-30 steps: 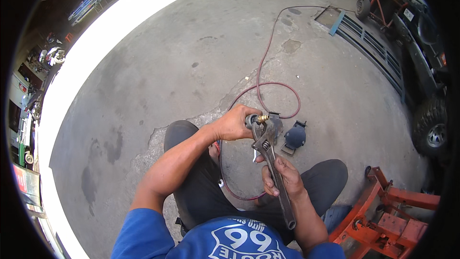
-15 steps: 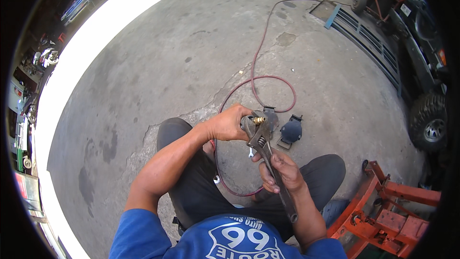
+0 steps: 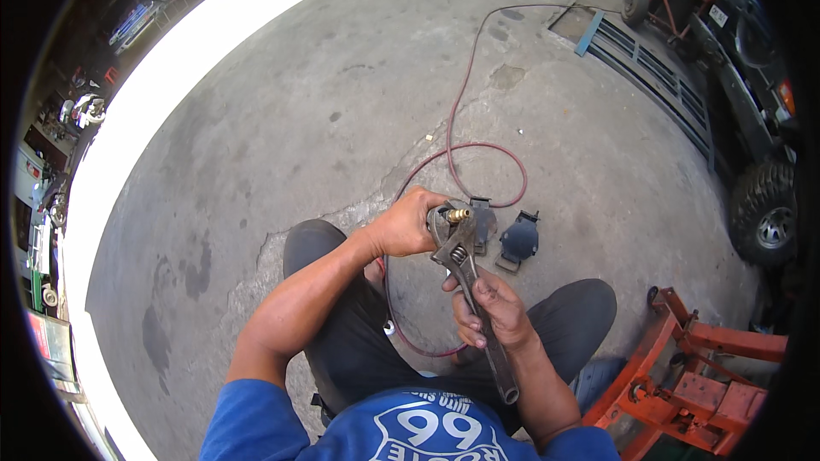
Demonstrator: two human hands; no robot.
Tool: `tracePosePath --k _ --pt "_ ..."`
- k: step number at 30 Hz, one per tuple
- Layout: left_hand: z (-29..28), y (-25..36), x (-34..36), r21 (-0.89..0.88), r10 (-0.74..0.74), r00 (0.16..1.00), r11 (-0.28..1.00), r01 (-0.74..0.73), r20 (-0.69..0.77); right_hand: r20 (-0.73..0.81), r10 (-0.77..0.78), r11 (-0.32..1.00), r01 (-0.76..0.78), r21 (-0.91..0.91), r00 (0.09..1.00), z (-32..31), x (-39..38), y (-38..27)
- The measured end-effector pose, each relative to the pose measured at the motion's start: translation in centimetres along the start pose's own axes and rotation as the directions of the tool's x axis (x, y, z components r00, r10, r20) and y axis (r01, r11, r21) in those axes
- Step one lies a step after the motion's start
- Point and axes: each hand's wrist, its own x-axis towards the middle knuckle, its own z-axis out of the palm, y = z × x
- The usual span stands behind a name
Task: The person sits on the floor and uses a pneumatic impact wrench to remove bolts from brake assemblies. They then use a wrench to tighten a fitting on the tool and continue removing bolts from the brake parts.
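My left hand is closed around a rounded grey metal part, largely hidden by the fingers. A ribbed brass hose fitting sticks out of it to the right. In my right hand is a dark adjustable wrench, gripped around its handle with the handle's end pointing toward me. The wrench's jaws lie against the base of the brass fitting; I cannot tell whether they clamp it. Both hands are above the gap between my bent knees.
Two dark flat parts with brackets, one farther right and one partly behind the fitting, lie on the concrete floor. A red hose loops around there. At right stand an orange-red steel frame, a blue-grey slatted panel and a vehicle's tire.
The wrench has swung slightly, its handle end moving left and toward me. My right hand has shifted a little left with it. My left hand keeps its hold on the metal part.
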Motion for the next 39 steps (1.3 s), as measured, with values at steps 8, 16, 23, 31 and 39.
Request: tracePosePath --k 8,16,23,31,39 --pt "1.1 0.8 0.2 0.077 -0.047 0.964 0.995 0.069 -0.263 -0.099 -0.03 0.999 0.034 0.036 0.995 1.2 1.1 0.0" --pt "1.9 1.4 0.8 0.059 -0.153 0.93 0.981 0.183 -0.335 -0.145 -0.065 0.994 0.077 0.077 0.987 2.3 1.6 0.1" --pt "2.1 0.1 1.2 0.074 -0.201 0.93 0.97 0.234 -0.309 -0.216 -0.032 0.989 0.061 0.132 0.976 1.8 2.1 0.0" --pt "-2.2 -0.2 3.3 0.153 -0.187 0.925 0.957 0.248 -0.331 -0.183 -0.007 0.978 0.045 0.202 0.983 1.3 6.6 -2.9" --pt "-2.0 0.1 2.2 0.04 -0.241 0.771 0.945 0.326 -0.589 -0.057 -0.046 0.984 0.055 0.168 0.997 1.5 9.5 -2.3"
